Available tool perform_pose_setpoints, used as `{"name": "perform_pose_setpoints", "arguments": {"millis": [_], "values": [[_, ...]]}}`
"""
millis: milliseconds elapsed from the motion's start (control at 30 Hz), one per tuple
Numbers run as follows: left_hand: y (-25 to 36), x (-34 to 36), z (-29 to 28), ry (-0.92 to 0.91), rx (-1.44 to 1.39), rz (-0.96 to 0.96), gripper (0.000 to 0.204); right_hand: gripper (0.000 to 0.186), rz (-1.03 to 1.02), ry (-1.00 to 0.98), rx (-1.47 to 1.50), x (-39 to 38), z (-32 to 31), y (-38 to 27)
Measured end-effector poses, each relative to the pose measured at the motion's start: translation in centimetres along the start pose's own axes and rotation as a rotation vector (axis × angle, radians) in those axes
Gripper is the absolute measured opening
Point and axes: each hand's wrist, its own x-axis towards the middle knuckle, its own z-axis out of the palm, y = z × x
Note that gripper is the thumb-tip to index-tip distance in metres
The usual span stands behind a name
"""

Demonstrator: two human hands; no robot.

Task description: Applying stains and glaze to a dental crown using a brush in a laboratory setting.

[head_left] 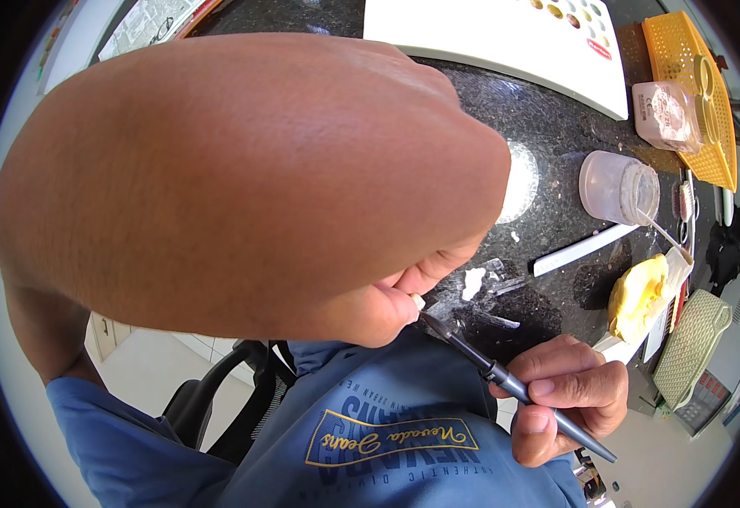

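The fingers of the left hand (387, 309) are pressed together on a very small white piece (418, 300), which shows only a little at the fingertips. The left forearm is raised close to the camera and hides most of that hand. The point of a thin grey tool (505, 383) touches this small white piece from below and to the right. The right hand (566, 398) holds the tool like a pen, with its fingers closed tight around the shaft, and the back end of the tool sticks out past the hand.

Just beyond the left fingertips, on the dark speckled tabletop (548, 135), lie a white lump (472, 282) and some pale crumbs. A little farther to the right lies a white flat stick (580, 249). Past the right hand, to the right, rests a yellow soft lump (637, 296) on a white paper. Above it stands a clear plastic cup (617, 186) with a thin rod in it. Farther away are a pinkish small box (666, 115), a yellow perforated tray (700, 93) and a white board with round colour spots (505, 38). Below the hands the person's blue shirt (387, 423) is visible.
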Motion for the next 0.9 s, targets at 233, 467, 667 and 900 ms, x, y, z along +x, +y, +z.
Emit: {"name": "perform_pose_setpoints", "arguments": {"millis": [233, 467, 667, 900], "values": [[-0.1, 0.5, -0.3, -0.029, -0.111, -0.009, 0.006, 0.022, 0.009, 0.019, 0.022, -0.2, 0.0, 0.0], [0.2, -0.3, 0.3, 0.034, 0.010, 0.002, 0.004, 0.023, -0.117, 0.313, 0.135, -1.4, 1.3, -0.2], [-2.2, -0.7, 1.4, 0.019, -0.144, -0.035, 0.006, 0.024, -0.521, 0.566, -0.123, -3.9, -1.6, -1.7], [-0.9, -1.1, 2.0, 0.141, -0.375, -0.098, 0.008, 0.044, -0.080, 0.274, -0.870, -8.4, -7.6, -3.7]]}}
